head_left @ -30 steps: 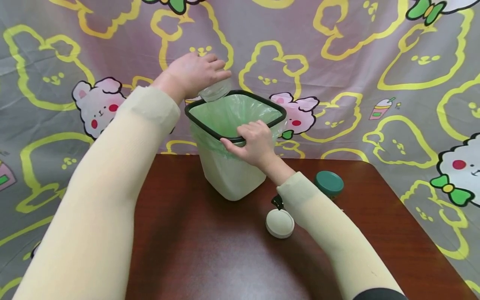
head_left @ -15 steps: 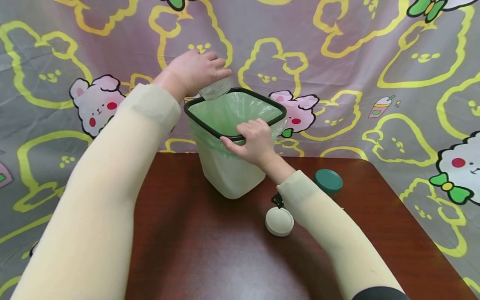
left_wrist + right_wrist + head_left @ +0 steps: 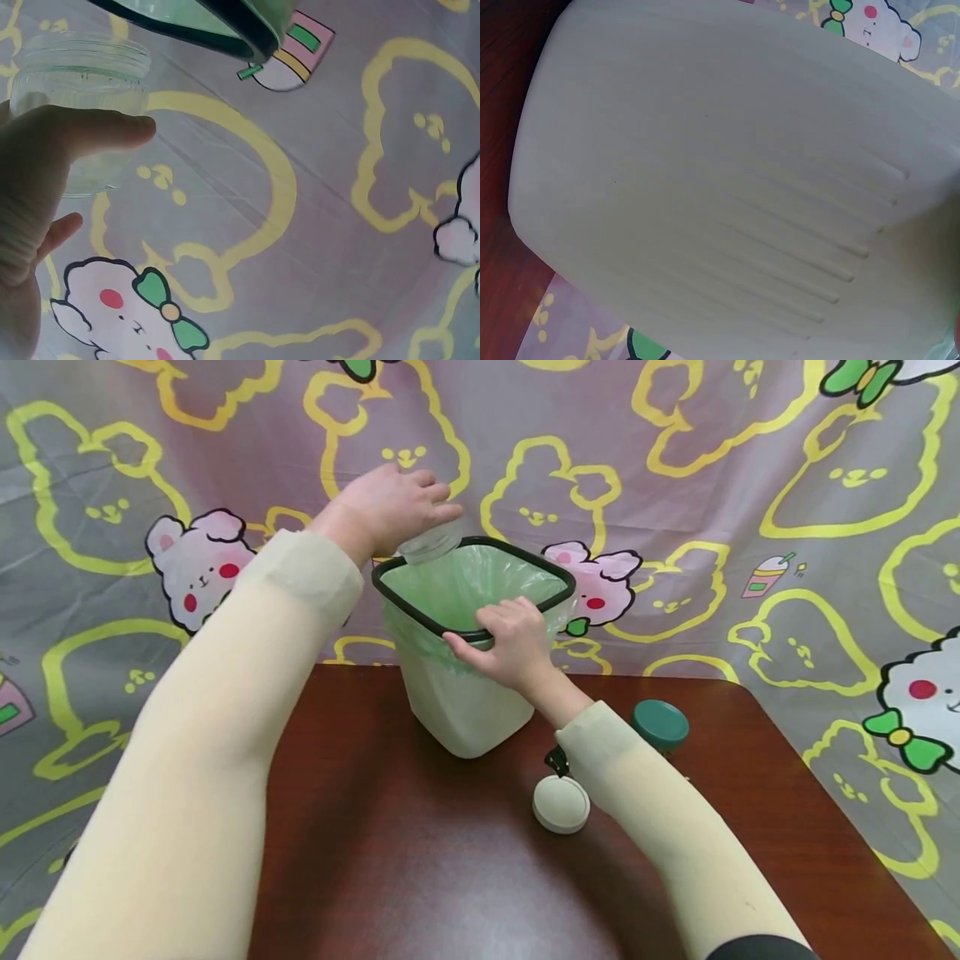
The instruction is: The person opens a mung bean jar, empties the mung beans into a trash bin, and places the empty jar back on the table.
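A clear jar (image 3: pixel 431 545) is tipped mouth-down above the left part of the trash can (image 3: pixel 465 714). My left hand (image 3: pixel 390 508) holds it; in the left wrist view the thumb lies across the jar (image 3: pixel 82 75), whose threaded mouth has no lid. A thin green bag (image 3: pixel 450 585) lines the white can, under a black rim ring (image 3: pixel 406 603). With fingers over the front rim and thumb outside, my right hand (image 3: pixel 510 639) grips the can. Mostly the can's ribbed wall (image 3: pixel 667 150) fills the right wrist view. The can's bottom inside is hidden.
On the brown table (image 3: pixel 420 860), a round white object (image 3: pixel 561 806) lies by a small black piece (image 3: pixel 557 760), close to my right sleeve. Behind that forearm stands a green-lidded container (image 3: pixel 660 724), partly hidden. A patterned cloth (image 3: pixel 675 460) hangs behind the table.
The camera view shifts slightly. Both hands, the tipped jar and the trash can keep practically the same places.
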The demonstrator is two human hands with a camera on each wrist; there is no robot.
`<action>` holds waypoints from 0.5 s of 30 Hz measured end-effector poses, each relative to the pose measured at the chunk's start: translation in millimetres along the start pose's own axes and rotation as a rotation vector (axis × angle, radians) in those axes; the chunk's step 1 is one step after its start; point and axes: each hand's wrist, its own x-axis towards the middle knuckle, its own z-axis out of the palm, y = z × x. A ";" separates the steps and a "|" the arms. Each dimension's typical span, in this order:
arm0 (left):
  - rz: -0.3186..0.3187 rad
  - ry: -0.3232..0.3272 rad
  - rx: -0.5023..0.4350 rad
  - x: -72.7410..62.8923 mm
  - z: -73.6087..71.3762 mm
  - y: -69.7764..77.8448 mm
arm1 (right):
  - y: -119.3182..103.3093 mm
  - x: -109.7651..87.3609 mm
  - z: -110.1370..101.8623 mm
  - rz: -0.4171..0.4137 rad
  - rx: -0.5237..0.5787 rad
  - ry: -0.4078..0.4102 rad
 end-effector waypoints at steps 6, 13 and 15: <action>-0.002 -0.046 0.004 -1.1 1.8 0.9 | -0.8 0.7 0.1 -0.006 0.000 0.001; 0.016 -0.039 -0.003 0.4 2.2 1.2 | -1.0 0.4 -0.5 -0.005 -0.001 0.004; 0.021 -0.035 -0.004 1.3 1.6 1.5 | -0.6 0.1 -1.0 -0.002 -0.001 -0.001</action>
